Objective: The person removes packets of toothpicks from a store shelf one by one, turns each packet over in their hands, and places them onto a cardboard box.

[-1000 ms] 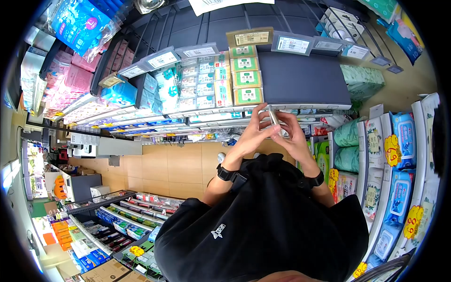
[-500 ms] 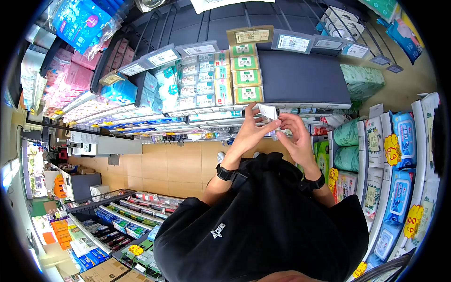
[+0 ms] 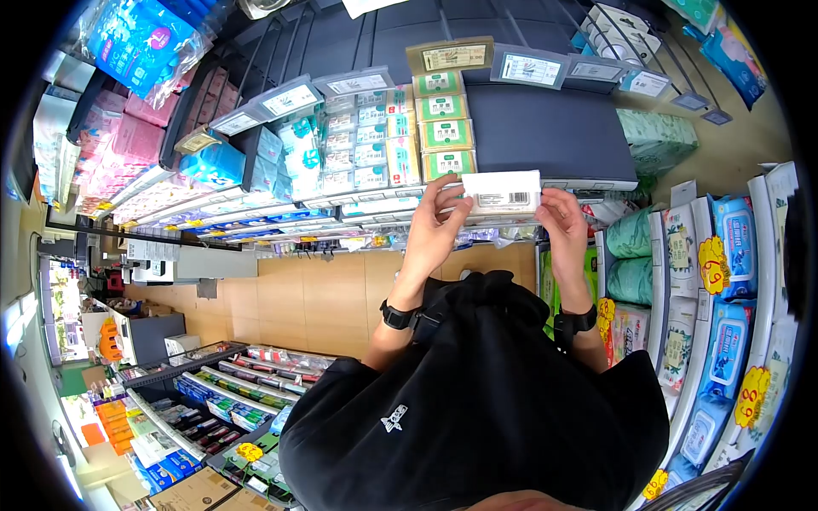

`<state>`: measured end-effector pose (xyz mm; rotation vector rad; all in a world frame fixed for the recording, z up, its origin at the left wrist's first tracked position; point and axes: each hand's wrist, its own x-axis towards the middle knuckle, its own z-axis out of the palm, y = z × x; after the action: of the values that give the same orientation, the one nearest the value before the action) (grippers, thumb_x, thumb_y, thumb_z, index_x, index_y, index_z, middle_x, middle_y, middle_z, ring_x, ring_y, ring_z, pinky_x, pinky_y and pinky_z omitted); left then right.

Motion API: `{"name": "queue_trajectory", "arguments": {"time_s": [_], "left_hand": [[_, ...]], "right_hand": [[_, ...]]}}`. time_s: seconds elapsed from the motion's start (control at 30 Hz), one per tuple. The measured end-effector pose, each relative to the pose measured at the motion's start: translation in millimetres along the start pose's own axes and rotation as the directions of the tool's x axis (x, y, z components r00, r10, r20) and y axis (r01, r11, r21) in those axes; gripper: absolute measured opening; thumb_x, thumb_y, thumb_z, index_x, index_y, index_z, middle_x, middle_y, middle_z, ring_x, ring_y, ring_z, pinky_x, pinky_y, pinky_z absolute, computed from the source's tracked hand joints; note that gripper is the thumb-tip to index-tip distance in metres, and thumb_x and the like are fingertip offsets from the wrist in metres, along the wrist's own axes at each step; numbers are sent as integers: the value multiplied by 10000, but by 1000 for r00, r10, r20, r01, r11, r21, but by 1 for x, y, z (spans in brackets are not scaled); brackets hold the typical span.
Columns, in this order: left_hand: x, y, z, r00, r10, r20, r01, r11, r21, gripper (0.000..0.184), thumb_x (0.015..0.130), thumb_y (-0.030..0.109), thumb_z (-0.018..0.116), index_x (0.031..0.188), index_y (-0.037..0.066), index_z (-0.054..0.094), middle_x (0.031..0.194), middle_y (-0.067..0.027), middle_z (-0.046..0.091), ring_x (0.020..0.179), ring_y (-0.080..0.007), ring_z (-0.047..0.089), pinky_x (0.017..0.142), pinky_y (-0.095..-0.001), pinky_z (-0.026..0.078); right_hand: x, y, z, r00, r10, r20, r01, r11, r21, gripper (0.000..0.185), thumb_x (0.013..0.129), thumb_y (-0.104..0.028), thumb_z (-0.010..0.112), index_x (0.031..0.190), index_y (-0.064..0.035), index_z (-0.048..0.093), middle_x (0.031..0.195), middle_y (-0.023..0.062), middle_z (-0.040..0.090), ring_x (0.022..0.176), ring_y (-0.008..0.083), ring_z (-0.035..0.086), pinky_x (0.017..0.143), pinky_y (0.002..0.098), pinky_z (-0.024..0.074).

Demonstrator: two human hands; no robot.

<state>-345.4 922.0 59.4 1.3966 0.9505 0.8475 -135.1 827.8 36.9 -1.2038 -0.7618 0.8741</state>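
A white flat box (image 3: 490, 182) with a barcode on its face is held level in front of the shelf's front edge. My left hand (image 3: 438, 228) pinches its left end between thumb and fingers. At the opposite end, the bent fingers and thumb of my right hand (image 3: 566, 223) close on its right edge. Just behind the box, green-and-white packs (image 3: 446, 134) with Chinese lettering stand in a column on the dark shelf (image 3: 550, 128). Left of them are clear packs with blue and white labels (image 3: 371, 140).
Price tags (image 3: 528, 67) hang above the shelf on metal prongs. Pink packs (image 3: 136, 145) fill the shelf at left. On my right, a shelf holds blue wipes packs (image 3: 727, 347) with yellow price stickers. Wood-look floor (image 3: 324, 294) lies below, with another product rack (image 3: 247, 383) at lower left.
The white box has turned from a steep, edge-on angle to lie broadside with its barcode showing. My hands have moved apart to its two ends.
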Motion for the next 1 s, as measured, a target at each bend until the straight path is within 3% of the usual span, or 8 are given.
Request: {"name": "queue_trajectory", "arguments": {"time_s": [0.07, 0.2, 0.4, 0.73, 1.0], "left_hand": [[0, -1, -2, 1000, -2, -17, 0, 994, -111, 502, 969, 127, 648, 1413, 4, 450, 1220, -162, 667, 1028, -169, 655, 910, -305, 527], [0, -3, -6, 999, 48, -18, -50, 993, -103, 481, 963, 1, 605, 1422, 8, 463, 1188, -133, 680, 982, -89, 622, 841, -223, 493], [-2, 4, -9, 999, 45, -22, -46, 996, -79, 447, 903, -83, 645, 1337, -1, 575, 1079, -62, 665, 909, -55, 607, 782, -181, 497], [1, 4, -17, 997, 68, -26, -70, 995, -69, 335, 886, -48, 704, 1213, -20, 637, 964, -24, 671, 837, -50, 608, 768, -191, 502], [8, 6, -18, 997, -2, -79, -4, 998, -68, 152, 942, 118, 713, 998, -8, 648, 826, -7, 676, 730, -45, 584, 665, -200, 462]], "right_hand": [[0, 1, 1, 1000, 17, 2, -17, 1000, 12, 278, 939, 3, 619, 1216, -6, 589, 1112, 72, 648, 1031, 124, 605, 922, 255, 469], [0, 4, 3, 999, 35, -28, -34, 998, 45, 255, 938, 4, 628, 1191, 1, 601, 1102, 76, 652, 1025, 125, 613, 914, 255, 481], [-1, 6, 3, 998, 45, -37, -42, 994, 100, 243, 931, 3, 647, 1171, 4, 613, 1087, 82, 653, 1030, 129, 614, 918, 258, 495], [-4, 5, 4, 998, 64, 8, -64, 994, 89, 241, 926, -7, 657, 1162, -12, 612, 1082, 62, 650, 1028, 123, 606, 936, 258, 474], [-10, -7, 8, 997, 70, 32, -72, 994, 85, 239, 929, 0, 652, 1162, -9, 603, 1072, 67, 651, 1016, 124, 614, 921, 259, 487]]}}
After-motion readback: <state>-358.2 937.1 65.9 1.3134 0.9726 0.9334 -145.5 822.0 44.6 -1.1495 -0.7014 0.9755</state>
